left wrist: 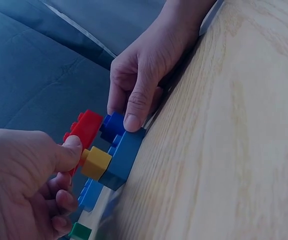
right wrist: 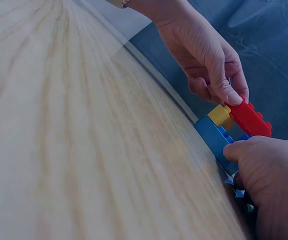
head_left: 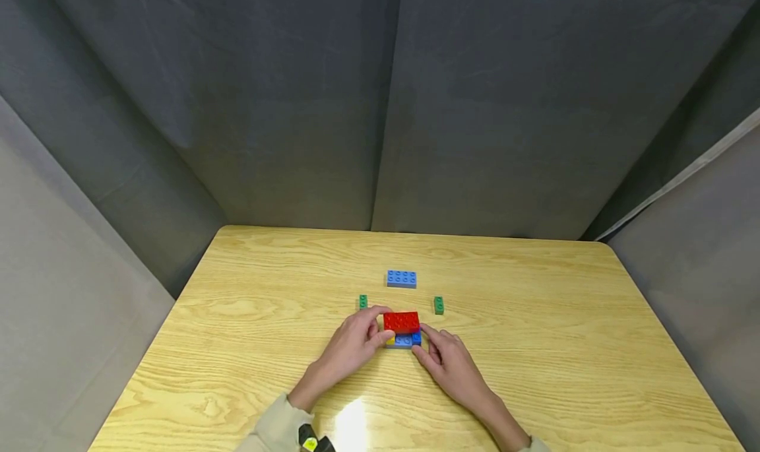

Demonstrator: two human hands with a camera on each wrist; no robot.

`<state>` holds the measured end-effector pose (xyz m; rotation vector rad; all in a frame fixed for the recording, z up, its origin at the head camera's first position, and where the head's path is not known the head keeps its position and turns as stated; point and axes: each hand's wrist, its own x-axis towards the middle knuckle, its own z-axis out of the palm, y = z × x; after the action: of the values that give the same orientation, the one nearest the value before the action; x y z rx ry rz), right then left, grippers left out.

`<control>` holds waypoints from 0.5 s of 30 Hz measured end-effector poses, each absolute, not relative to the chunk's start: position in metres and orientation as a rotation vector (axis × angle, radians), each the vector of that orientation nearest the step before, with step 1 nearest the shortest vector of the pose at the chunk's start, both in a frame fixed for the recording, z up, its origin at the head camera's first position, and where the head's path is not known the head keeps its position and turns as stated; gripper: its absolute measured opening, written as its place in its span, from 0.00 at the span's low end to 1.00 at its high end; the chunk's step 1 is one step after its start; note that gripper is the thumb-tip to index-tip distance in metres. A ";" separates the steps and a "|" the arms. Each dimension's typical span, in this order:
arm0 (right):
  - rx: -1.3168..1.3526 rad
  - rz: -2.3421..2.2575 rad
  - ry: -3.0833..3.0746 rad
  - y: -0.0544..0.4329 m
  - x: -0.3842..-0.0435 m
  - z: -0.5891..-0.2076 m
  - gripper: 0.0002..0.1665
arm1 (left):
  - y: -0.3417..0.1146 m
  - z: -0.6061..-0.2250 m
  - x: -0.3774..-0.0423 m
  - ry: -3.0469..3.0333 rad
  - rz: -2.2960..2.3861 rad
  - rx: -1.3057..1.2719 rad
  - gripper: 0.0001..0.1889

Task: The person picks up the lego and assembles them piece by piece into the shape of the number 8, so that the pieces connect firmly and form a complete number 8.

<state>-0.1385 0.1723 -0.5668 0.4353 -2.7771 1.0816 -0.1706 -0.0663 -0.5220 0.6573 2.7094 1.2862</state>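
My left hand pinches a red building brick between thumb and fingers. The red brick is held close over a small assembly: a light blue brick at the bottom, with a yellow brick on its left end and a dark blue brick on its right end. In the left wrist view the red brick sits slightly tilted above these two. My right hand grips the right end of the assembly, thumb at the near side and fingers behind it.
Beyond the hands lies a loose blue brick on the wooden table. One small green brick is behind the left hand, another green brick behind the right. Grey curtains stand along the table's back.
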 end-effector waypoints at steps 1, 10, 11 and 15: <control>0.436 1.080 -2.775 0.172 -0.138 -0.567 0.30 | -0.066 -0.522 -0.171 2.709 1.287 0.663 0.22; 0.468 1.058 -2.740 0.173 -0.138 -0.569 0.30 | -0.065 -0.521 -0.170 2.718 1.250 0.697 0.20; 0.474 1.055 -2.734 0.173 -0.138 -0.569 0.30 | -0.064 -0.521 -0.170 2.720 1.245 0.701 0.20; 0.486 1.046 -2.724 0.173 -0.139 -0.570 0.30 | -0.063 -0.521 -0.170 2.730 1.241 0.718 0.20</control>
<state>-0.1386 0.1726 -0.5697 0.4855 -2.7243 1.0465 -0.1695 -0.0632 -0.5205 0.7183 2.7296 1.2405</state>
